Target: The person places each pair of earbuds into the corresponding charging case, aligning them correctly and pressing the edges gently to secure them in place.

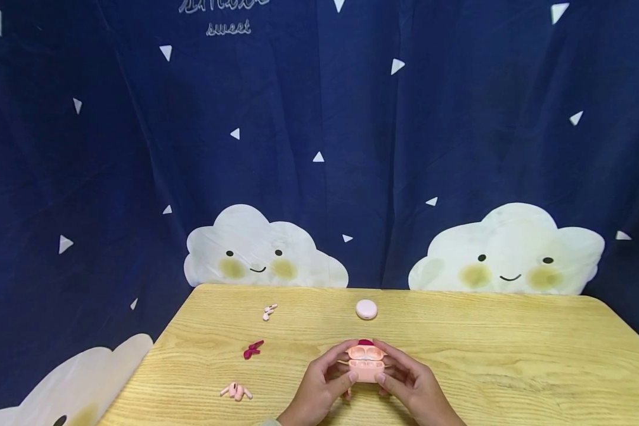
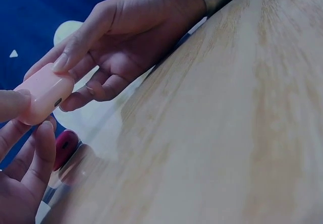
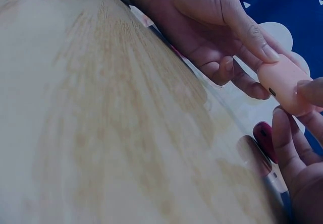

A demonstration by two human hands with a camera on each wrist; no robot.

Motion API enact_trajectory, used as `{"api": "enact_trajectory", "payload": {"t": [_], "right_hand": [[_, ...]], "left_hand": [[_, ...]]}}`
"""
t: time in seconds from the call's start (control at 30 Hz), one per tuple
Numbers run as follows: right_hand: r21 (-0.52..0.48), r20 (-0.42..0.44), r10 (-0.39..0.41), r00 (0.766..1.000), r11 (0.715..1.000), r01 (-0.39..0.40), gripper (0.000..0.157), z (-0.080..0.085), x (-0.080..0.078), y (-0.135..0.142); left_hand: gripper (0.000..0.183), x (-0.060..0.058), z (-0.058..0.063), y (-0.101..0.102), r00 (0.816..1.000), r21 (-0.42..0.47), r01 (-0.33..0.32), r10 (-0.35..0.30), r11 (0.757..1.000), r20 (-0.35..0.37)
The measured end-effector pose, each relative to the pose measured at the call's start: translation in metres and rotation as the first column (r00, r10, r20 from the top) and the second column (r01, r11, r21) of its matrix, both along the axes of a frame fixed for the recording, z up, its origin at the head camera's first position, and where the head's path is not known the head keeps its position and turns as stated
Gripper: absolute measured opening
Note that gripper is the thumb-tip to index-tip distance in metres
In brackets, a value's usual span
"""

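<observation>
A peach earbud case [image 1: 366, 374] is held with its lid raised, and the empty-looking earbud wells face the head camera. My left hand [image 1: 319, 386] grips its left side, thumb at the front and fingers by the lid. On the other side my right hand [image 1: 416, 386] grips it in the same way. In the left wrist view the case's smooth underside [image 2: 50, 90] shows a small dark port. Just behind it in the head view, a dark red case [image 1: 365, 342] is mostly hidden by the raised lid.
A pale pink rounded case [image 1: 366, 309] lies farther back on the wooden table [image 1: 500, 343]. Down the left side lie pale pink earbuds [image 1: 268, 312], dark red earbuds [image 1: 252, 349] and peach earbuds [image 1: 236, 391]. A blue curtain [image 1: 277, 177] with clouds hangs behind the table.
</observation>
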State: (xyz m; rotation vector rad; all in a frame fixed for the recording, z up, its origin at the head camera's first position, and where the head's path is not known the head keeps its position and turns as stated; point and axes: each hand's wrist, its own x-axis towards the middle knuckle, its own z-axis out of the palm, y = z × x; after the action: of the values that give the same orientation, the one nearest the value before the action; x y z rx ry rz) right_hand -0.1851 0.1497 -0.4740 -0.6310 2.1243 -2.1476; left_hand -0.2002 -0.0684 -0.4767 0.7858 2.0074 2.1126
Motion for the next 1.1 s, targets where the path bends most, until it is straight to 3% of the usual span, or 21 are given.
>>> {"api": "enact_trajectory", "payload": {"t": [0.17,0.6,0.87,1.1], "right_hand": [[-0.031,-0.064,0.042,0.997,0.999,-0.044,0.055,-0.0010,-0.0002,0.0010],[-0.031,-0.022,0.049,0.999,0.998,-0.049,0.059,-0.0029,-0.0020,0.0016],[-0.016,0.112,-0.011,0.994,1.000,0.013,0.065,0.0025,-0.0010,-0.0009],[0.018,0.166,-0.055,0.985,0.998,0.053,0.046,0.0039,-0.0001,-0.0027]], "left_hand": [[0.051,-0.0005,-0.0005,-0.0002,1.000,-0.001,0.005,-0.005,1.000,0.007],[0.053,0.0000,0.0010,-0.0007,0.999,0.011,0.013,-0.013,1.000,0.032],[0.055,0.0002,0.0021,-0.0008,1.000,0.016,0.025,-0.024,1.000,-0.003],[0.054,0.0002,0.0014,-0.0004,1.000,0.025,0.023,-0.023,0.999,0.004]]}}
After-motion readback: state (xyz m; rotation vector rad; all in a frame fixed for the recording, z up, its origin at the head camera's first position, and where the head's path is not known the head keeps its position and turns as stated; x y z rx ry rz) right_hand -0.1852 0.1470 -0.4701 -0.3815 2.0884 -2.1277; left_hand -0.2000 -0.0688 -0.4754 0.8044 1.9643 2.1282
